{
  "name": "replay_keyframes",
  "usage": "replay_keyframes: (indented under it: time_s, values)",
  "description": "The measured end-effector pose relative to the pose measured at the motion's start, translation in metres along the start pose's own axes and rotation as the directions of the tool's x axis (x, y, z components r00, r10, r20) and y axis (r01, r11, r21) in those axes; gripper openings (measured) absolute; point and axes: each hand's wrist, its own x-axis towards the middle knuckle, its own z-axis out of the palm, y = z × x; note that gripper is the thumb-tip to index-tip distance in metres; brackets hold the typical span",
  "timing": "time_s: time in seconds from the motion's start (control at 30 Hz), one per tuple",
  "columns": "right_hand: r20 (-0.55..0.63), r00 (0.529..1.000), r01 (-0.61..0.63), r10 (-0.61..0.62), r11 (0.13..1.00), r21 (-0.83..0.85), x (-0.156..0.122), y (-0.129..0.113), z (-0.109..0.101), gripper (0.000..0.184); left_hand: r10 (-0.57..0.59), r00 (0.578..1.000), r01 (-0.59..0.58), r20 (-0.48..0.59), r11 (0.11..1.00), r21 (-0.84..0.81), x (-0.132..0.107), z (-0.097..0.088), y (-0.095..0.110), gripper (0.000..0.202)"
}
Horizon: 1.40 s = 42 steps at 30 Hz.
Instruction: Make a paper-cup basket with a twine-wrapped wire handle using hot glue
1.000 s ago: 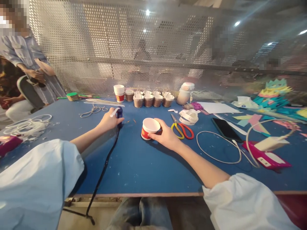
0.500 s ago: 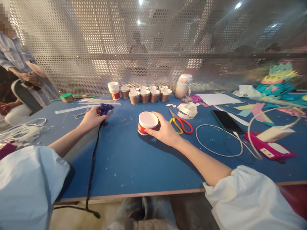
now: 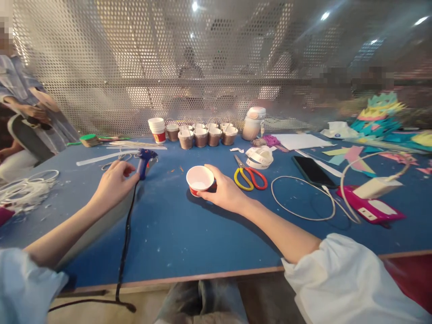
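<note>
My right hand (image 3: 225,194) is closed round a small red and white paper cup (image 3: 200,179) that stands upright on the blue table (image 3: 189,234), its white inside showing. My left hand (image 3: 113,183) rests on the table left of a blue glue gun (image 3: 145,158). Its fingers are loosely apart, with the fingertips at or just off the gun's handle. The gun stands on the table with its black cord (image 3: 126,234) running back over the near edge.
Yellow and red scissors (image 3: 250,177), white tape rolls (image 3: 259,156), a black phone (image 3: 312,171), a white cable loop (image 3: 303,204) and a charger (image 3: 376,187) lie right of the cup. Brown cups (image 3: 202,136), stacked cups (image 3: 157,129) and a bottle (image 3: 253,122) line the mesh screen. Another person (image 3: 23,117) sits far left.
My left hand carried the glue gun leftward, set it down and loosened its hold. My right hand slid the cup slightly left and nearer.
</note>
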Motion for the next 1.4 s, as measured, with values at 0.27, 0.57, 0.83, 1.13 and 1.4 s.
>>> replay_keyframes:
  time_s: [0.27,0.57,0.83,1.13,1.4]
  values:
    - [0.030,0.999,0.038,-0.040,0.997,0.061,-0.004,-0.002,0.004,0.075,0.584,0.794,-0.524,0.168,0.798,-0.298,-0.036,0.002,0.091,0.041]
    - [0.060,0.995,0.078,-0.083,0.994,0.081,-0.006,-0.004,-0.002,0.064,0.561,0.827,-0.507,0.032,0.770,-0.388,-0.034,0.045,0.093,0.036]
    - [-0.123,0.988,0.088,-0.097,0.993,-0.081,-0.004,-0.004,-0.008,0.040,0.505,0.857,-0.508,-0.097,0.802,-0.315,-0.037,0.037,0.083,0.025]
    - [-0.331,0.944,-0.173,-0.002,0.849,-0.499,0.010,0.038,-0.072,0.020,0.539,0.838,-0.538,-0.084,0.789,-0.297,-0.039,0.043,0.084,0.023]
    - [-0.708,0.486,-0.853,0.513,0.455,-0.256,-0.038,0.145,-0.190,0.060,0.559,0.827,-0.547,-0.061,0.773,-0.321,-0.040,0.049,0.084,0.022]
